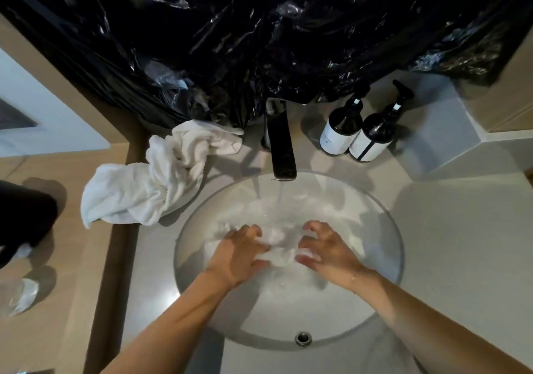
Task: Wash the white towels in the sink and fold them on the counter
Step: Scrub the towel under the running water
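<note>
White and soaked, a towel (278,251) lies bunched in the round sink (383,223), its folds blurred under moving water so that its edges are hard to trace. It sits in the middle of the bowl, right between the two hands, below the thin stream that falls from the dark tap (281,151). The left hand (240,254) is on the towel's left side with its fingers curled into the wet cloth, gripping it. The right hand (324,251) is on the towel's right side, its fingers bent like claws; the fingertips reach the cloth, but whether they truly hold it or only touch it I cannot tell. A second white towel (150,183) lies crumpled and dry-looking on the grey counter (447,229), to the left of the tap and well apart from the hands, one end hanging over the counter's left edge. Two dark pump bottles (357,134) with white labels stand side by side, touching, to the right of the tap. Black plastic sheeting (259,42) hangs over the wall behind the sink, its lower edge resting on the far end of the crumpled towel.
</note>
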### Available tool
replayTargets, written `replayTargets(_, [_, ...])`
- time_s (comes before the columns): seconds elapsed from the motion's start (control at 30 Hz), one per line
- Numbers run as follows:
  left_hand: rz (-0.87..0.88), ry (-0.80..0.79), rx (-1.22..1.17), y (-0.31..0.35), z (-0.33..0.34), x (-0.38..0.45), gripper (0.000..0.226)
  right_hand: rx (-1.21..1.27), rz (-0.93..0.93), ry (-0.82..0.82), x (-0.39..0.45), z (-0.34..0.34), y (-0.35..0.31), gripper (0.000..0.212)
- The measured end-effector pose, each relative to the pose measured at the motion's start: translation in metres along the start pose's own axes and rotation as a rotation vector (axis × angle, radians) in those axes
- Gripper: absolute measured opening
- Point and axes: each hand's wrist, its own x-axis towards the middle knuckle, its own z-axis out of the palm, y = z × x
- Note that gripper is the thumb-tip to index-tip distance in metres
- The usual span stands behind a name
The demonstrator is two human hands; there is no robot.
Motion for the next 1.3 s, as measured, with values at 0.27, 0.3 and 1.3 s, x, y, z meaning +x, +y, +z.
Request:
replayTargets(0.27, [-0.141,-0.220,0.025,0.011,0.071,0.027,0.107,-0.271,0.108,-0.249,0.039,0.068,0.027,0.110])
replayTargets(0.3, [-0.181,-0.237,0.007,0.016,0.065,0.034,0.110,-0.233,0.138,-0.291,0.043,0.065,0.023,0.107])
replayTargets(1.3, [-0.082,0.531,-0.641,0.072,-0.145,-0.007,0.026,0.870,-0.006,0.376,-0.006,-0.131,-0.077,0.024])
